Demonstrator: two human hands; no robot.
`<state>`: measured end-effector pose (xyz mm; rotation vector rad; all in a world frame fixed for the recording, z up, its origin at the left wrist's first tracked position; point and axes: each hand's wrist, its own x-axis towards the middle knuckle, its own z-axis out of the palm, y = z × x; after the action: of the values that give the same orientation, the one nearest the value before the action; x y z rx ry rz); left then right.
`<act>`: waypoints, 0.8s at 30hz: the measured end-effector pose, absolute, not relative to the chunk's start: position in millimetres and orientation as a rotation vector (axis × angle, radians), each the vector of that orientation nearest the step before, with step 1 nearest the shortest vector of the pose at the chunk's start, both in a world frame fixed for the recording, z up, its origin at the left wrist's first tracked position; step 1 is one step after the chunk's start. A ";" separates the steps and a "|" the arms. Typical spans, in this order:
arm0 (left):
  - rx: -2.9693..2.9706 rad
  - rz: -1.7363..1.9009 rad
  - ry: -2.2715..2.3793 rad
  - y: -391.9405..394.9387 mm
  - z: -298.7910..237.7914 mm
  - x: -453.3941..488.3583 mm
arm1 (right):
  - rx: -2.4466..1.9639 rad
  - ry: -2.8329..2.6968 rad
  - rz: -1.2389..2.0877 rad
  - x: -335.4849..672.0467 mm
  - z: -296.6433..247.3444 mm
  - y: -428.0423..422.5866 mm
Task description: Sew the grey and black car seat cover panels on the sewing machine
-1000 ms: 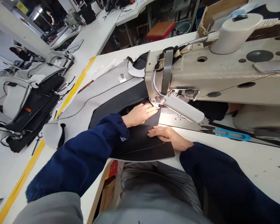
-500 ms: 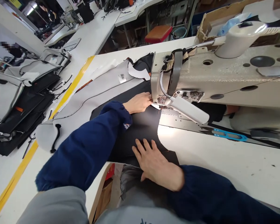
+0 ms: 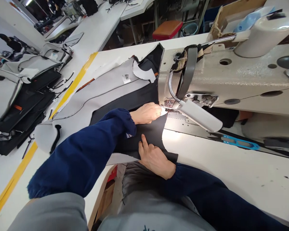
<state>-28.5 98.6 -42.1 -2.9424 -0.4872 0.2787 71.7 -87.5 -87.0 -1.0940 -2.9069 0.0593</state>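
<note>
A large black fabric panel (image 3: 125,102) with a pale grey layer lies partly under the sewing machine's needle area (image 3: 169,104). My left hand (image 3: 146,113) is closed just left of the presser foot, its fingertips at a small, brightly lit white piece (image 3: 163,111). Nearer my body, my right hand (image 3: 156,158) rests on the panel's front part. Its index finger points forward along the black surface and the other fingers curl in. The thumb seems to be at the panel's front edge, where the grey underside shows.
The machine's lamp (image 3: 201,116) hangs right of the needle. Blue-handled thread snips (image 3: 240,142) lie by the machine bed. Stacked grey and black pieces (image 3: 26,93) are at left, beyond yellow tape (image 3: 69,93). A red-brown stool (image 3: 167,29) and an open carton (image 3: 221,25) stand behind.
My right hand has gone from flat, spread fingers to curled ones at the panel's edge. The left hand has moved slightly back from the machine head, and more of the white piece shows.
</note>
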 end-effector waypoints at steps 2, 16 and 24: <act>-2.948 0.288 -0.523 92.6 -44.9 -25.0 | -1.083 -2.921 0.038 72.5 -86.4 -86.3; -2.877 0.391 -1.192 43.3 -50.9 9.9 | -1.203 -2.821 0.175 83.9 -87.5 -69.4; -2.834 0.425 -1.426 35.1 -41.5 16.4 | -1.248 -2.809 0.395 92.1 -77.4 -59.3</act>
<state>16.4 35.1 -41.5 -2.8337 -1.4260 0.4251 92.1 -59.3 -77.4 -1.2476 -2.8090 0.3946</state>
